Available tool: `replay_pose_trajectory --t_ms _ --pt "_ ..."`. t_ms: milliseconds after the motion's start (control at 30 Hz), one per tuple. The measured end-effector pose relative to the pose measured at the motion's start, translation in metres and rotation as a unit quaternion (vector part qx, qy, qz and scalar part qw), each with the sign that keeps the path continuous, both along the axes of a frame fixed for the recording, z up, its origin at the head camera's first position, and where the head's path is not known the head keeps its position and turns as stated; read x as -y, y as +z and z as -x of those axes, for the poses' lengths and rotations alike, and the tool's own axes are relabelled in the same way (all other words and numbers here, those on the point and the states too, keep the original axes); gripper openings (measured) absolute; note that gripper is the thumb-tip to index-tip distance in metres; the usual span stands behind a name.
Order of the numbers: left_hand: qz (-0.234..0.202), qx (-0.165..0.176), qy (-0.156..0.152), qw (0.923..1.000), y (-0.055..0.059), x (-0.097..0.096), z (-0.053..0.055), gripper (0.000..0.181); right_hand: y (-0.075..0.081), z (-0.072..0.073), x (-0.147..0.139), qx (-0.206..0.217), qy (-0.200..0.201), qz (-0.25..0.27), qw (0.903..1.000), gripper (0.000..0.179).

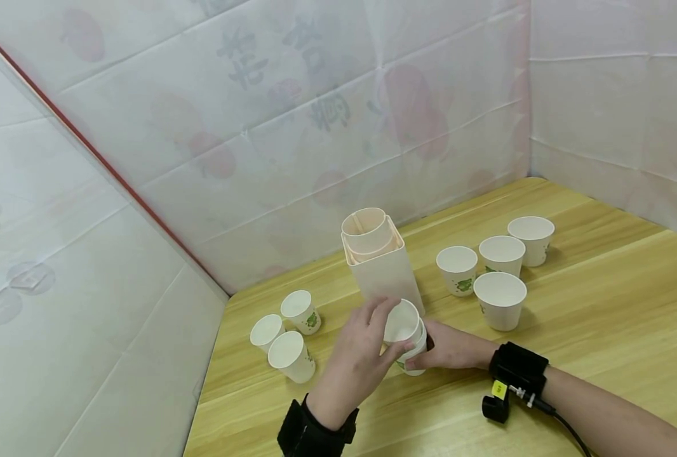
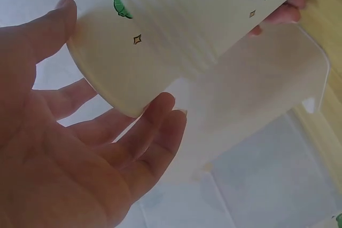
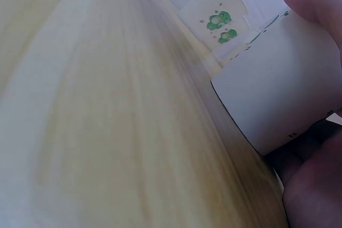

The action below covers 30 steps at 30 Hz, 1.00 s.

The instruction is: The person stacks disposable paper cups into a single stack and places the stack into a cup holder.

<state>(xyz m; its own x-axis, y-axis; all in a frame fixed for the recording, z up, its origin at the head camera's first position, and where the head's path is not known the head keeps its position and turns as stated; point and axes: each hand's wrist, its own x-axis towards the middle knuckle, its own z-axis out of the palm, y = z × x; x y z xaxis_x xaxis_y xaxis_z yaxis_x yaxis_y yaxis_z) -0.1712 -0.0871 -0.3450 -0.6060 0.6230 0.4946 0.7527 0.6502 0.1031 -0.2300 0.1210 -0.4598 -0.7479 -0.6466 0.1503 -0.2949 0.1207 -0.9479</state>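
Two white paper cups, one nested in the other, stand low over the table before me. My left hand [image 1: 357,355] holds the upper cup [image 1: 401,320] near its rim, thumb on one side and fingers on the other. Around the lower cup [image 1: 414,367] curl the thumb and fingers of my right hand [image 1: 455,346]. Up close in the left wrist view, the upper cup [image 2: 112,57] shows a green cartoon print, and ridges mark the overlap. The right wrist view has the lower cup's white side [image 3: 278,84] beside the right thumb.
Just behind the cups is a white square container [image 1: 387,273] with a round tube [image 1: 367,231] in it. Three paper cups [image 1: 293,358] stand at left; several more [image 1: 500,301] stand at right. White printed sheeting [image 1: 315,158] walls the wooden table [image 1: 601,304].
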Motion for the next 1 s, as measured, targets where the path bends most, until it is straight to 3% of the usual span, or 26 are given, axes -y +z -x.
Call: replay_pose_trajectory --t_ms 533,767,1000 --pt "0.010 0.007 -0.003 0.9999 -0.018 -0.007 0.006 0.055 0.002 -0.002 0.000 0.014 -0.004 -0.004 0.9999 0.064" --pt "0.010 0.042 0.016 0.9989 -0.021 -0.008 0.005 0.058 0.002 -0.001 0.001 0.016 0.000 0.001 0.9999 0.063" --pt "0.015 0.031 0.017 0.9993 -0.025 -0.008 0.004 0.058 0.001 -0.002 0.000 0.019 -0.003 0.008 0.9998 0.062"
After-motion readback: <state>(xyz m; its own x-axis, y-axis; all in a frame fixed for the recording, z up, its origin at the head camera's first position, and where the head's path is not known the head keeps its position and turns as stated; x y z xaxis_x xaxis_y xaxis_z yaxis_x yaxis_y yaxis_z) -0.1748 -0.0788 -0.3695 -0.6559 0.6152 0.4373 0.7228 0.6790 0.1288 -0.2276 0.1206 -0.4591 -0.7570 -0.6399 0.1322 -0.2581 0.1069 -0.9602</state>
